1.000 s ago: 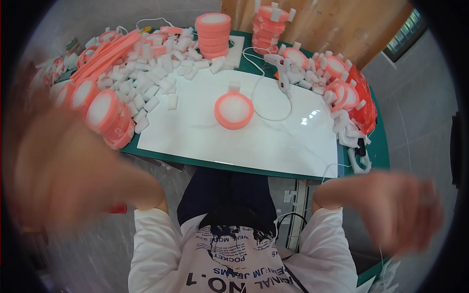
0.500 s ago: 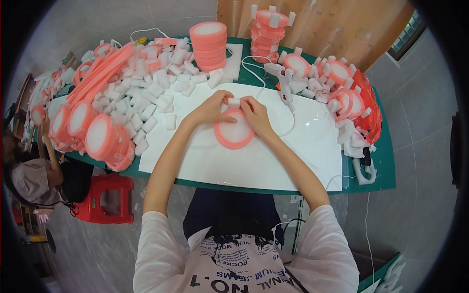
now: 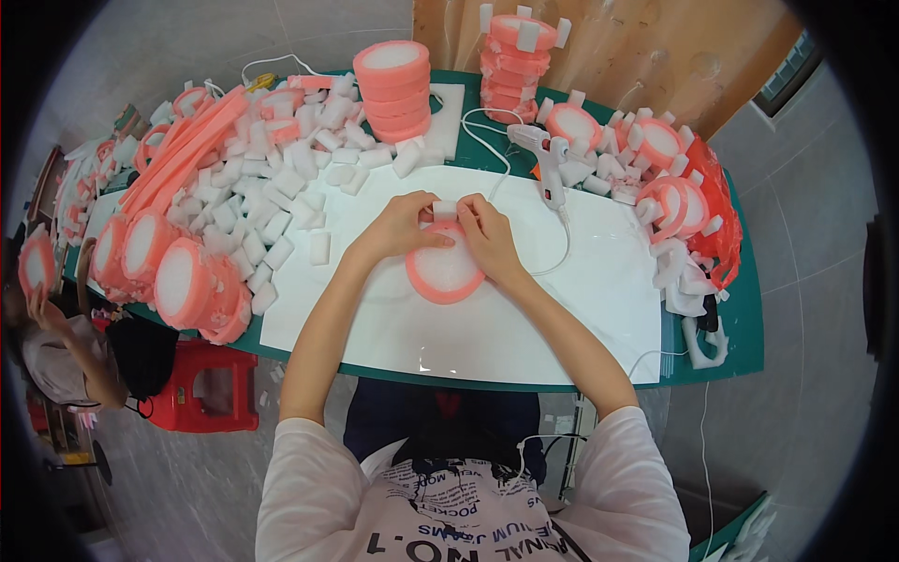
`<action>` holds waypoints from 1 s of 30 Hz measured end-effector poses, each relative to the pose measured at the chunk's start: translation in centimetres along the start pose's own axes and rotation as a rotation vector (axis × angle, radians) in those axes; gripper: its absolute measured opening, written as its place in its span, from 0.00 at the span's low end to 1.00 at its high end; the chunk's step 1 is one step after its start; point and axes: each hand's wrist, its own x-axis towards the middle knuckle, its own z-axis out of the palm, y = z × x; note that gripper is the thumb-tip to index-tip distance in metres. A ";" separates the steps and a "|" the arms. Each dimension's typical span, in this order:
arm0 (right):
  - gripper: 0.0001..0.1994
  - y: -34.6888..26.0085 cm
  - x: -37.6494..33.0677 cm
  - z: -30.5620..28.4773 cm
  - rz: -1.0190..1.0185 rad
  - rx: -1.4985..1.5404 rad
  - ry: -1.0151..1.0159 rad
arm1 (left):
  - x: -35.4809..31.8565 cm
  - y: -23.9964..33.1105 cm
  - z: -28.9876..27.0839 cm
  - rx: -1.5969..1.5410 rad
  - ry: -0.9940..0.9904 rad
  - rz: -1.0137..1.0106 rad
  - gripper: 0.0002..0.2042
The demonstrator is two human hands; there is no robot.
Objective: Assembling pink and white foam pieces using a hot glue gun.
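Note:
A round white foam disc with a pink foam rim (image 3: 448,288) lies in front of me on the white sheet (image 3: 384,332). Against its far edge sits a small white foam block (image 3: 445,210). My left hand (image 3: 405,228) is closed, its thumb over the disc's upper face and its fingers at the block's left end. The fingers of my right hand (image 3: 490,236) pinch the block from the right, with that hand resting along the disc's right edge. Whether the block is stuck to the rim cannot be seen.
A white glue gun (image 3: 543,159) stands beyond my right hand, its cord curving over the sheet. Loose foam blocks (image 3: 281,192), pink strips (image 3: 187,150) and stacked discs (image 3: 393,89) lie left and behind. Discs with blocks (image 3: 660,140) are at right. A co-worker (image 3: 70,351) holds a disc.
Both my hands, the disc and the block appear slightly lower in view, as does the table edge. My grip looks much the same. At far left, the co-worker's raised disc comes into clearer view.

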 end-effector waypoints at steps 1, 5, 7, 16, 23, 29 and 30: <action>0.08 -0.3 0.0 -0.1 0.000 0.004 0.001 | 0.1 0.1 -0.1 0.003 -0.002 -0.001 0.27; 0.08 -1.1 -0.2 0.0 -0.082 -0.074 0.005 | 0.5 0.3 -0.4 0.078 -0.039 -0.001 0.25; 0.08 -1.1 -0.2 0.0 -0.110 -0.063 0.015 | 0.9 0.4 -0.5 0.100 -0.052 -0.008 0.25; 0.09 -0.7 0.1 -0.2 -0.058 -0.048 -0.036 | 0.5 1.4 -0.8 0.090 -0.055 -0.010 0.22; 0.08 -0.9 -0.1 -0.1 -0.066 -0.035 -0.019 | 0.3 1.1 -1.3 0.099 -0.075 0.026 0.24; 0.09 -0.7 -0.1 -0.1 -0.063 -0.036 -0.030 | -0.1 0.2 -1.7 0.044 -0.099 0.101 0.24; 0.09 -0.7 -0.2 -0.1 -0.056 -0.031 -0.030 | -0.1 0.4 -1.6 0.041 -0.106 0.089 0.25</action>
